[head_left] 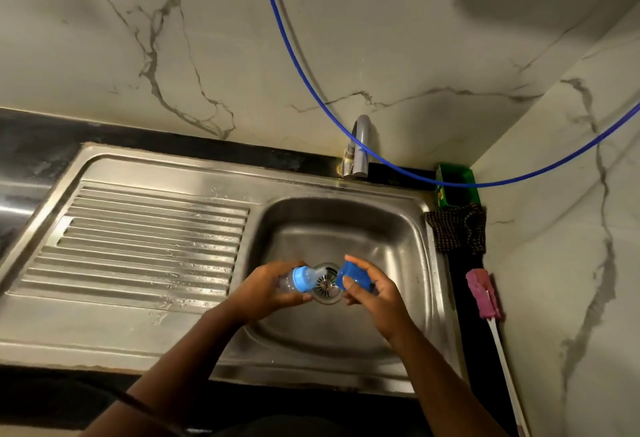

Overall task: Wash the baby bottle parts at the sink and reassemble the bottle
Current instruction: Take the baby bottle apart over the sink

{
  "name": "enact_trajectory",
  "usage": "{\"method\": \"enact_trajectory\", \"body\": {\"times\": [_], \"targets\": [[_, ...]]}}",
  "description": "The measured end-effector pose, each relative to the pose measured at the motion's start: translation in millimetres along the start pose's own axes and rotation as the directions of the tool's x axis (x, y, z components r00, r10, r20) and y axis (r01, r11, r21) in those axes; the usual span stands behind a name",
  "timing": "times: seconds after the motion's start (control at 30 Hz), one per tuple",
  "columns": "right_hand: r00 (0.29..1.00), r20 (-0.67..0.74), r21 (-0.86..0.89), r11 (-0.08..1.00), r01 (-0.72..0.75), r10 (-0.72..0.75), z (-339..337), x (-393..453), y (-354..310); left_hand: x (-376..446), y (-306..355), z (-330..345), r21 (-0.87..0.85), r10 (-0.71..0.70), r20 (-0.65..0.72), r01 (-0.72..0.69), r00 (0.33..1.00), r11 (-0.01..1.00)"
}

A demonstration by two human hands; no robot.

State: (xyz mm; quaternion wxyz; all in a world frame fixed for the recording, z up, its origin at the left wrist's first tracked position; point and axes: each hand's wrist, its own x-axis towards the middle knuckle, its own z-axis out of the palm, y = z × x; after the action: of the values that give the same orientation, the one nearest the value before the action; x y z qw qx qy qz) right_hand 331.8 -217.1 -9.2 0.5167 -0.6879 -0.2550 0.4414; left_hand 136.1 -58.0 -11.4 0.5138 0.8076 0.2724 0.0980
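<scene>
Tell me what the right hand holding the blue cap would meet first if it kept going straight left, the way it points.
The right hand with the blue cap points left at the bottle's nipple, held in the left hand. That nipple likely comes first, though depth is hard to judge.

Both arms fwd, left hand grip curled, right hand fingers pinched, palms facing

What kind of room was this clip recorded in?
Most likely a home kitchen: a steel sink with a ridged draining board set into a dark counter, a tap against marble-look wall tiles, and a pink bottle brush lying beside the basin.
</scene>
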Motion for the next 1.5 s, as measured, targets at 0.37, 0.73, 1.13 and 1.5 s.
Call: {"method": "enact_trajectory", "body": {"times": [0.37, 0.73, 1.13, 1.5], "targets": [[0.931, -0.144, -0.882, 0.382, -0.274, 0.335, -33, 62, 161, 20, -52, 40, 0.061, -0.163, 0.052, 0.160, 0.985, 0.985], [0.965, -0.167, -0.927, 0.301, -0.224, 0.204, -14, 58, 111, 10, -60, 30, 0.144, -0.157, -0.029, 0.160, 0.987, 0.977], [0.944, 0.067, -0.377, 0.884, -0.277, 0.324, 41, 22, 4, 15, -38, 23, 0.262, 0.109, 0.131, -0.141, 0.985, 0.955], [0.926, 0.273, -0.336, 0.928, -0.163, 0.262, 52, 15, 0, 13, -19, -11, 0.146, -0.028, 0.264, -0.011, 0.964, 0.989]]}}
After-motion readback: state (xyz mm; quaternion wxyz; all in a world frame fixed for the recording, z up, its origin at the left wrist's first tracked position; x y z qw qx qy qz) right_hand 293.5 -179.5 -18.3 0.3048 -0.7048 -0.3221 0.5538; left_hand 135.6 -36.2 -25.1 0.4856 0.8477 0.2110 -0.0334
